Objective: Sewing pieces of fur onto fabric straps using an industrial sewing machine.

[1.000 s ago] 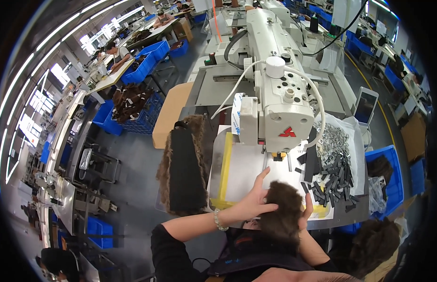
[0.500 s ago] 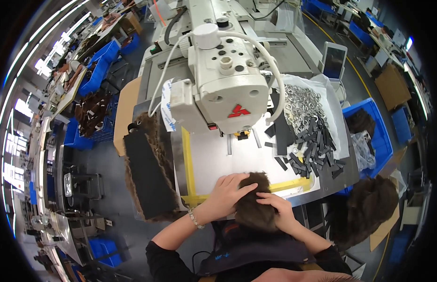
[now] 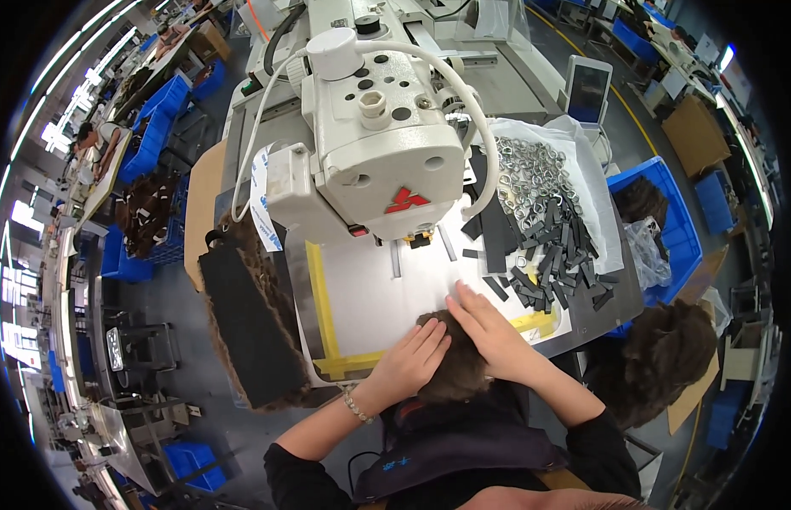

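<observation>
A piece of brown fur (image 3: 456, 367) lies at the near edge of the white work plate (image 3: 370, 297), partly over my lap. My left hand (image 3: 411, 357) rests on its left side, fingers stretched out flat. Along its right side lies my right hand (image 3: 487, 330), fingers extended toward the plate. Neither hand is closed round the fur. Beyond them stands the white head of a sewing machine (image 3: 387, 170), above the plate with yellow tape round its edges.
Metal rings (image 3: 531, 174) and short black strips (image 3: 552, 263) are heaped at the right. A fur piece with black backing (image 3: 251, 327) lies left of the plate. Brown fur (image 3: 667, 361) hangs at the right, near a blue bin (image 3: 684, 246). A screen (image 3: 587, 92) stands behind.
My right hand has moved forward and its fingers have straightened over the fur's edge. My left hand has shifted slightly nearer to me. The view has shifted a little.
</observation>
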`<act>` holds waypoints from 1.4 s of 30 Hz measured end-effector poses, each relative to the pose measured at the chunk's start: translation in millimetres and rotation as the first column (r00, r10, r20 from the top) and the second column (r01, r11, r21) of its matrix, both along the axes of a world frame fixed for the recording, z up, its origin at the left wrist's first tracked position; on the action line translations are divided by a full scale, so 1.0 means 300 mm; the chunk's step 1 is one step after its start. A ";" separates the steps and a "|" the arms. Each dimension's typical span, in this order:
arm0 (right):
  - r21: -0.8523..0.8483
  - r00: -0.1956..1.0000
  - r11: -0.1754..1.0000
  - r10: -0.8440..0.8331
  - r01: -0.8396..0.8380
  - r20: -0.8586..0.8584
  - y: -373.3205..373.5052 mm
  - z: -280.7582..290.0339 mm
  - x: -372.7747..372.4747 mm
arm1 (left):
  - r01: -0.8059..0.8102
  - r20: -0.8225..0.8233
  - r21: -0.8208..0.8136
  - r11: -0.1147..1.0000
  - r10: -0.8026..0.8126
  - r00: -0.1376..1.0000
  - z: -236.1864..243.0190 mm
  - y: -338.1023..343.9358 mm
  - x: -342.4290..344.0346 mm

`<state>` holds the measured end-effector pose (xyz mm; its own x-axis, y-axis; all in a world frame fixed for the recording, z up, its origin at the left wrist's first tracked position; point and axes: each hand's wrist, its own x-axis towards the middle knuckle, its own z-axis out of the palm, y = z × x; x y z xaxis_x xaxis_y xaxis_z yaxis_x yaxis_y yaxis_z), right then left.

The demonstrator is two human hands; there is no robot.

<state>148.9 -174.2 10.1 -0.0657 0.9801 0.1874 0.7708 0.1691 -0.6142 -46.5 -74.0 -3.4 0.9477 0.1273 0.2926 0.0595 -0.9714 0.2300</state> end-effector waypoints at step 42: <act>0.041 0.958 0.971 0.223 -0.234 0.180 0.014 -0.032 0.011 | 0.178 0.128 -0.413 0.893 -0.136 0.982 -0.008 0.061 0.004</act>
